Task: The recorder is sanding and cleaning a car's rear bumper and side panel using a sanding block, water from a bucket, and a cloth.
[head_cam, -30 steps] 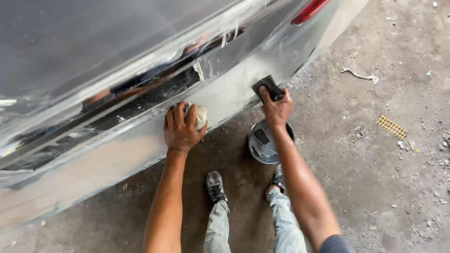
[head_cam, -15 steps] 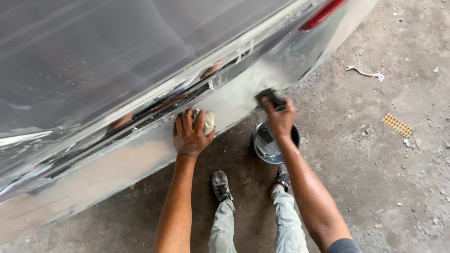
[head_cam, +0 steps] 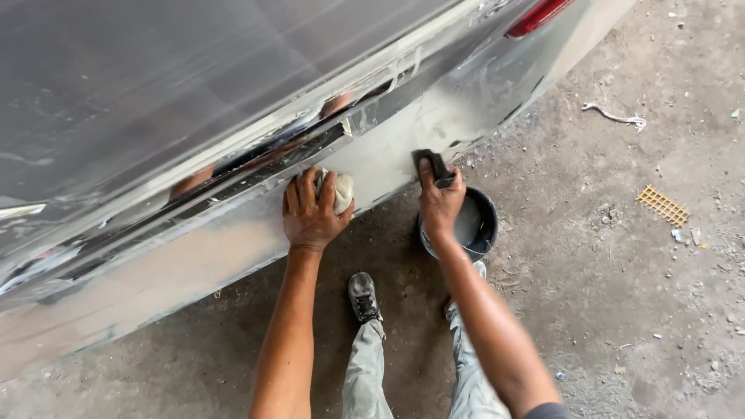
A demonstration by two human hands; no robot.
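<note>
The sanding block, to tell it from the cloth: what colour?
Black, seen in the head view, gripped in the right hand: sanding block.

Dusty concrete floor, scattered debris, daylight

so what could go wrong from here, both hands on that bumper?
1. The bucket sits on the floor right under the right hand and beside the person's shoes; a step or a dropped elbow could tip it.
2. The dark sanding block is worked near the panel's lower edge; it might slip off and scrape the knuckles.
3. The floor is gritty; if the rag under the left hand drops, it could pick up grit and scratch the silver bumper.
</note>
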